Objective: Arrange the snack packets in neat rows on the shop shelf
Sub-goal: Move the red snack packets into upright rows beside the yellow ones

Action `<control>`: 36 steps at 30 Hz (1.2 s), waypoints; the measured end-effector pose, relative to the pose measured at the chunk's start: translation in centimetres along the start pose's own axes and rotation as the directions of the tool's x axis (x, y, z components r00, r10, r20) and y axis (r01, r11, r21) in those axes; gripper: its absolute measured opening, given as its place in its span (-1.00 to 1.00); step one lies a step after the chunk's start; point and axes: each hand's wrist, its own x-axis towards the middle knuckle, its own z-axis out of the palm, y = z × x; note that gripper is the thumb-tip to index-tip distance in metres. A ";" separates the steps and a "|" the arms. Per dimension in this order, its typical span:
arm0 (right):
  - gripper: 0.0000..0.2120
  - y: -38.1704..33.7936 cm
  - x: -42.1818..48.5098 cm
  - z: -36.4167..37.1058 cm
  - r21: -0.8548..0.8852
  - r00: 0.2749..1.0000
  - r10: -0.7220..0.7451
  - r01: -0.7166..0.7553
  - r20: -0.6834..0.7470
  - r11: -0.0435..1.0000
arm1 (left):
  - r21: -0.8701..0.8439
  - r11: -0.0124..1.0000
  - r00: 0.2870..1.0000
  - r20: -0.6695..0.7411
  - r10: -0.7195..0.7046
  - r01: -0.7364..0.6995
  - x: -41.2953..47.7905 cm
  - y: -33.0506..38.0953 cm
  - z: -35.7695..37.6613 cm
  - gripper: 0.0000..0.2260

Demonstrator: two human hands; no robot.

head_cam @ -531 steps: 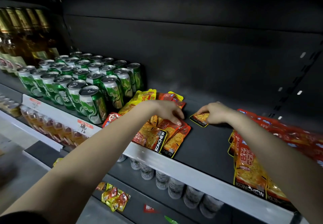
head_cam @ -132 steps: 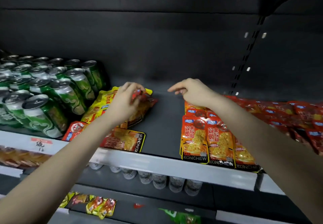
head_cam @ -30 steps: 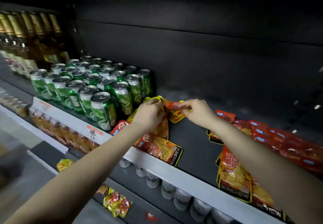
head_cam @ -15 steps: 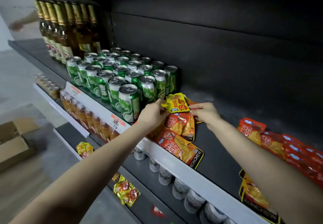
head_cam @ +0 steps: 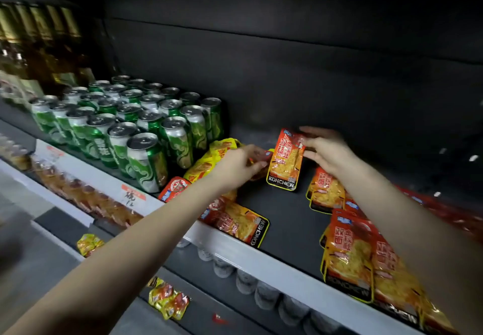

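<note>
while my right hand point(head_cam: 325, 151) pinched an orange packet point(head_cam: 285, 163), my left hand point(head_cam: 239, 164) pinched a red packet point(head_cam: 266, 155) just beside it.

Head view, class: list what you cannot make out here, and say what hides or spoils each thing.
All in the head view:
1. Yellow packets: partly covered by the left hand; whether it pinches anything is hidden.
2. Top corner of the orange packet: covered by the right hand gripping it.
3. Right-side packets: crossed by the right forearm, cut by the frame edge.
4. Bottles: dark, blurred.
5. Price tag: writing blurred.
</note>
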 end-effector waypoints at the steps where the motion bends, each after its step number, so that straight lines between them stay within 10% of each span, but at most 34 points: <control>1: -0.60 0.0 -0.3 -0.8 -0.007 1.000 0.009 -0.009 -0.020 1.000 | 0.016 0.999 0.984 0.173 0.031 -0.034 0.2 0.8 0.0 -0.76; 4: -0.61 -0.1 -1.4 -3.2 -0.060 0.997 0.031 -0.035 -0.068 0.998 | 0.015 0.998 0.786 0.618 0.037 -0.059 0.3 2.6 -0.3 -0.74; 8: -0.67 1.5 -2.4 -5.8 -0.272 0.992 0.108 -0.121 -0.065 0.955 | 0.239 0.961 0.596 0.795 -0.110 -0.141 0.6 3.7 -0.2 -0.66; 18: -0.69 2.5 -4.0 -7.3 -0.879 0.990 -0.134 0.095 0.035 0.468 | 0.244 0.953 0.637 0.767 -0.077 -0.179 0.9 4.3 0.8 -0.85; 27: -0.71 1.7 -4.9 -8.6 -0.968 0.989 -0.056 0.149 0.140 0.201 | -0.273 0.961 0.819 0.561 0.121 0.045 2.9 6.4 1.6 -0.85; 30: -0.75 1.1 -5.0 -9.0 -0.905 0.972 -0.174 0.214 0.159 0.368 | -0.438 0.886 0.852 0.513 0.108 0.152 3.6 7.1 2.6 -0.88; 33: -0.73 0.2 -6.8 -8.7 -0.586 0.991 -0.011 0.087 0.132 0.806 | -0.581 0.776 0.900 0.433 0.039 0.246 4.2 7.5 4.0 -0.91; 36: -0.71 0.7 -8.1 -8.8 -0.482 0.979 0.101 -0.002 0.179 0.876 | -0.670 0.688 0.929 0.369 -0.016 0.278 4.2 7.6 5.5 -0.92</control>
